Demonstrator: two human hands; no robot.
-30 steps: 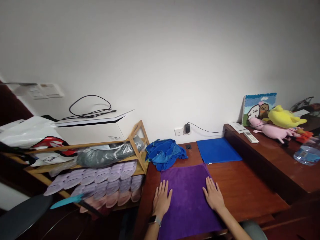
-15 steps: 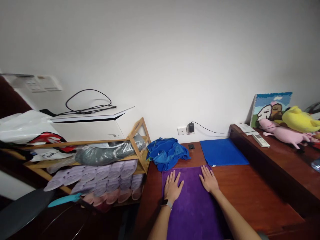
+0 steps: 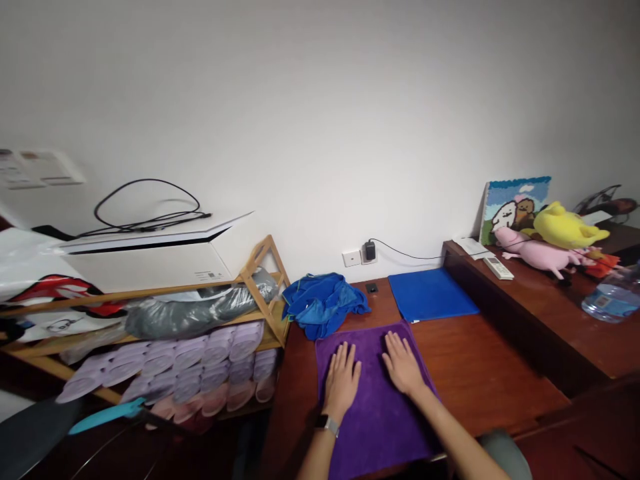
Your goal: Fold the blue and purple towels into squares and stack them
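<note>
A purple cloth (image 3: 380,420) lies spread on the reddish-brown wooden table (image 3: 490,360). Both hands rest palm down on it. My left hand (image 3: 343,380), with a watch at the wrist, is flat on the cloth's left part, fingers slightly apart. My right hand (image 3: 403,363) lies flat near the upper right part, fingers stretched out. Neither hand holds anything. Behind the cloth on the left is a crumpled heap of blue cloth (image 3: 325,303). A flat blue cloth (image 3: 433,295) lies behind on the right.
Left of the table stands a wooden rack (image 3: 275,313) with slippers (image 3: 187,353) and a white box (image 3: 150,267) on top. On the raised right ledge are plush toys (image 3: 540,253), a remote (image 3: 499,268) and a bottle (image 3: 610,300). A plug (image 3: 370,251) sits in the wall.
The view has turned to the right, bringing the bottle further into view. Both hands have slid toward me over the purple cloth, and its near edge now shows.
</note>
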